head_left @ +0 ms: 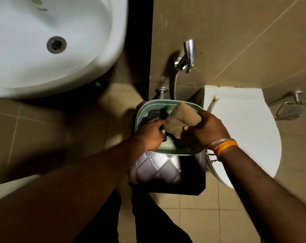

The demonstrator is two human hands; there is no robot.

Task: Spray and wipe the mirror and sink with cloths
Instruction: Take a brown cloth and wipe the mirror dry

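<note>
Together, both hands (176, 130) gripping brown cloth (182, 118), over green basket (166, 149)

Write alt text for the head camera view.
Both hands reach into a green basket on a dark stool: the right hand grips a brown cloth, the left hand a dark cloth. A white sink is upper left, a toilet right.

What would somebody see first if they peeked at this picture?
Probably the two hands in the middle: the right hand grips a brown cloth over a green basket, while the left hand reaches at a dark cloth inside. Next, the big white sink fills the upper left, and a white toilet lid sits right.
</note>
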